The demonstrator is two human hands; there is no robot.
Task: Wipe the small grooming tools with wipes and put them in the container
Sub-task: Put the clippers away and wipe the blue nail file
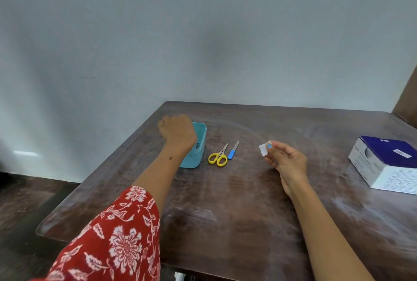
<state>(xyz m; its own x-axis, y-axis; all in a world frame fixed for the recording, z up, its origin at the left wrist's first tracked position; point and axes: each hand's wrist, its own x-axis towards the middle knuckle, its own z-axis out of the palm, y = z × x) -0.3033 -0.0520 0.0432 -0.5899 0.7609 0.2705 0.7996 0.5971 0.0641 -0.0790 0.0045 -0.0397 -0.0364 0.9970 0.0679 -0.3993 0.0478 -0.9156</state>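
Observation:
A teal plastic container point(198, 149) stands at the far left of the wooden table. My left hand point(178, 130) hovers over its open top, back of the hand up, fingers curled downward; anything it may hold is hidden. A thin metal tool shows inside the container below my wrist. To the right of the container lie yellow-handled scissors point(218, 156) and a blue-handled nail file point(233, 151), side by side. My right hand point(286, 160) is raised above the table's middle and pinches a small white wipe point(263, 150) between thumb and fingers.
A white and dark blue box point(388, 164) sits at the right edge of the table point(225, 201). A pale wall rises right behind the table. The table's left edge drops to a dark floor.

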